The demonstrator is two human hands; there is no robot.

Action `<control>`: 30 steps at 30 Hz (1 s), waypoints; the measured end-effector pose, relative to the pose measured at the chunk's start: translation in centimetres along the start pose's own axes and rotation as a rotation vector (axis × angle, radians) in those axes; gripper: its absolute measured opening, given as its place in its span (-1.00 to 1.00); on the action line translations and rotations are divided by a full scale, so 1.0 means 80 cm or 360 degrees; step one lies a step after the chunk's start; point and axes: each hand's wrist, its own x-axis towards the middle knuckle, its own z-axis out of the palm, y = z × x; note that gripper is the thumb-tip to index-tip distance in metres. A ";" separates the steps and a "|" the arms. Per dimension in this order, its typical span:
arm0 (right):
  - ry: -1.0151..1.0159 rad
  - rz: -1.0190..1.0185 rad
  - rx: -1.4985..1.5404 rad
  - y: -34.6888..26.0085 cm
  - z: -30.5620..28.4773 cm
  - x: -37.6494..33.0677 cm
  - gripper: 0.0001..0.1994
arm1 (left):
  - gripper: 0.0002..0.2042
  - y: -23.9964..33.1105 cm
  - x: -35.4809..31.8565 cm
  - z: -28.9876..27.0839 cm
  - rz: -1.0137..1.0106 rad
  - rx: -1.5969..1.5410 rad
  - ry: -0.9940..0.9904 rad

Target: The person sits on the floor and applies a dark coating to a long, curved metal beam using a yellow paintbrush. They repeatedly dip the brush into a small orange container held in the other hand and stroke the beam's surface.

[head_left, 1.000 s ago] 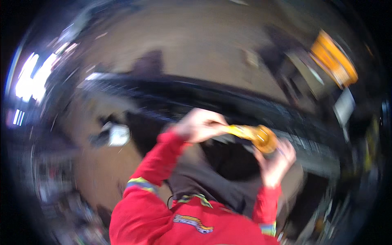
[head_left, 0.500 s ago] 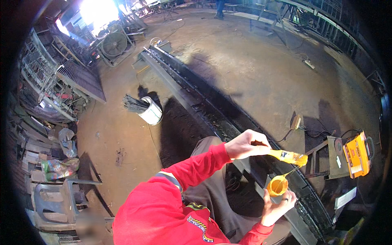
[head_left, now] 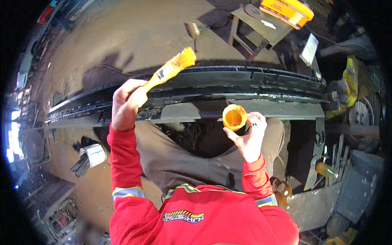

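My left hand (head_left: pixel 127 104) grips the handle of a flat paintbrush (head_left: pixel 173 67) whose bristles are wet with orange-yellow paint; the brush points up and to the right, above a long black metal beam (head_left: pixel 228 85). My right hand (head_left: pixel 250 136) holds a small open cup (head_left: pixel 234 117) coated in orange paint, near the beam's front edge. Both arms wear red sleeves with reflective bands. My knees in grey-brown trousers are below the beam.
A white bucket with dark rods (head_left: pixel 92 155) stands on the dirt floor at the left. A yellow machine (head_left: pixel 286 10) rests on a small metal table at the top right. Bottles, a wheel and scrap metal lie at the right.
The view has swung round, so the beam now runs level across the picture. My left hand has lifted the brush away from the cup and up over the beam.
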 end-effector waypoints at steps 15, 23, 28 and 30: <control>0.0291 0.0689 0.0103 0.053 -0.059 0.012 -0.30 | -0.79 -0.032 0.073 0.021 0.0328 0.1214 -0.0913; 0.0316 0.0776 0.0172 0.073 -0.050 0.019 -0.36 | -0.83 -0.052 0.069 0.028 0.0190 0.1216 -0.0789; 0.0314 0.0863 0.0148 0.071 -0.052 0.020 -0.24 | -0.85 -0.041 0.076 0.085 0.0249 0.1371 -0.0930; 0.0304 0.0865 0.0125 0.074 -0.051 0.020 -0.19 | -0.86 -0.033 0.082 0.092 0.0383 0.1330 -0.0998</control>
